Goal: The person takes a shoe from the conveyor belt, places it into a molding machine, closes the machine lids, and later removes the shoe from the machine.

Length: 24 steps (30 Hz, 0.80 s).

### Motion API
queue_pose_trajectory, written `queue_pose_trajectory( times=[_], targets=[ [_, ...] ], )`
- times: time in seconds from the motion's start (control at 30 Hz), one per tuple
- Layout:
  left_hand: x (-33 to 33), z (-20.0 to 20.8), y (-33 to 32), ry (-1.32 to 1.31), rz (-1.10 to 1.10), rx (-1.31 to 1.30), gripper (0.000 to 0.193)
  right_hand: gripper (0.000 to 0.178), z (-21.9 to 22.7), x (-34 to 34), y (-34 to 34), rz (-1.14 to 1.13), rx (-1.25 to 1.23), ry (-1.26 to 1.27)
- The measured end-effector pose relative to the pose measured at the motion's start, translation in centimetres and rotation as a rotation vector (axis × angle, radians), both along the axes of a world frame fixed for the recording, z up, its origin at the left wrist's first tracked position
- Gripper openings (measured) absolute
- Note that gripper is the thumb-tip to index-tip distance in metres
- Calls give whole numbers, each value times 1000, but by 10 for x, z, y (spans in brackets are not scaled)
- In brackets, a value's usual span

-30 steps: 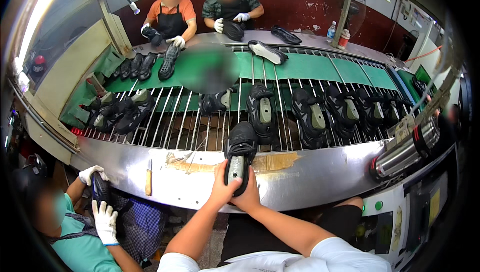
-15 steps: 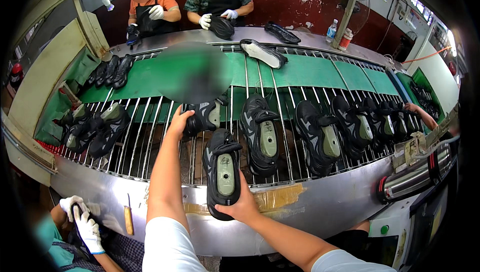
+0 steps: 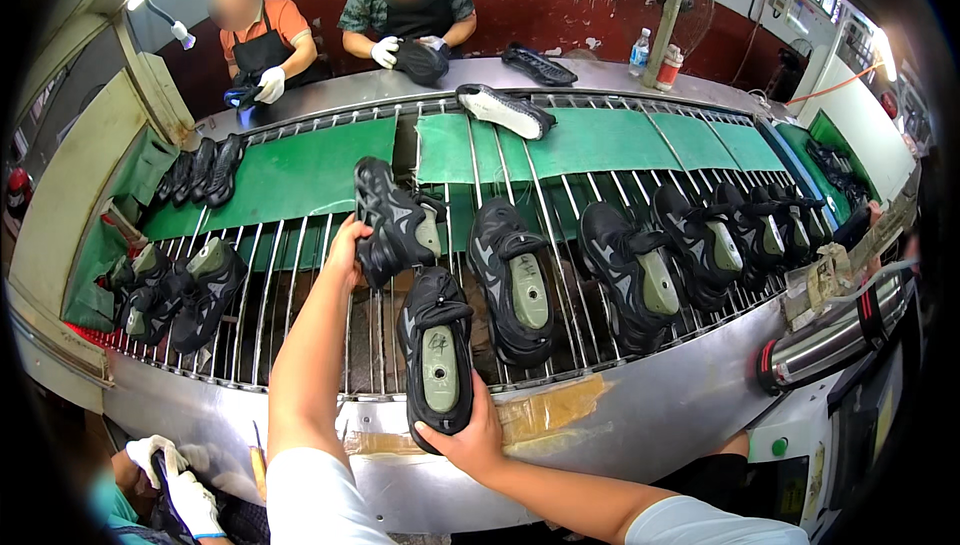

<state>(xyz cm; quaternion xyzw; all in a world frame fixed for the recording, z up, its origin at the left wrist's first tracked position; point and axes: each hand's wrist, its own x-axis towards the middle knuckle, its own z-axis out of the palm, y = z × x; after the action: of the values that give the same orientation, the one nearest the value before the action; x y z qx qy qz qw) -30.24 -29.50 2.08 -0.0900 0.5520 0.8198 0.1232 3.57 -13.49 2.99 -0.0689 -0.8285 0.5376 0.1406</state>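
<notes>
My left hand (image 3: 345,253) is closed on a black sneaker (image 3: 405,225), tipped on its side above the metal rods with its tread facing left. In my right hand (image 3: 470,435) is a second black sneaker (image 3: 437,310), gripped around the heel, toe pointing away from me. A pale green shoe last (image 3: 438,370) with a dark hole and a handwritten mark fills its opening. Just right of it, another lasted sneaker (image 3: 510,280) rests on the rods. My left fingers are partly hidden behind the shoe.
More lasted sneakers (image 3: 625,275) line the rod conveyor to the right; several others (image 3: 205,295) lie left. A pale upturned sole (image 3: 505,112) lies across the far side. Two gloved co-workers (image 3: 275,55) stand opposite; another's gloved hands (image 3: 185,490) are lower left. A steel flask (image 3: 830,340) lies right.
The left sneaker now shows its tread beside my left hand; a blur covered its upper part before. My right hand keeps its hold. The orange-shirted co-worker's raised glove has come down. The view has shifted.
</notes>
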Motion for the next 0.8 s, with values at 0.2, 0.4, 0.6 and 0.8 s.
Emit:
queue_pose_trajectory(
  times=[0.2, 0.4, 0.6, 0.8],
  targets=[
    [149, 22, -50, -3, 227, 354, 37, 103, -9, -37, 7, -37, 173, 93],
    [358, 22, -114, 275, -60, 487, 89, 109, -14, -98, 27, -43, 308, -120],
    [487, 42, -96, 185, -287, 788, 111, 103, -6, -50, 19, -24, 227, 15],
    [519, 94, -4, 115, -379, 863, 95, 74, 97, 92, 34, 813, -1067, -72]
  ],
)
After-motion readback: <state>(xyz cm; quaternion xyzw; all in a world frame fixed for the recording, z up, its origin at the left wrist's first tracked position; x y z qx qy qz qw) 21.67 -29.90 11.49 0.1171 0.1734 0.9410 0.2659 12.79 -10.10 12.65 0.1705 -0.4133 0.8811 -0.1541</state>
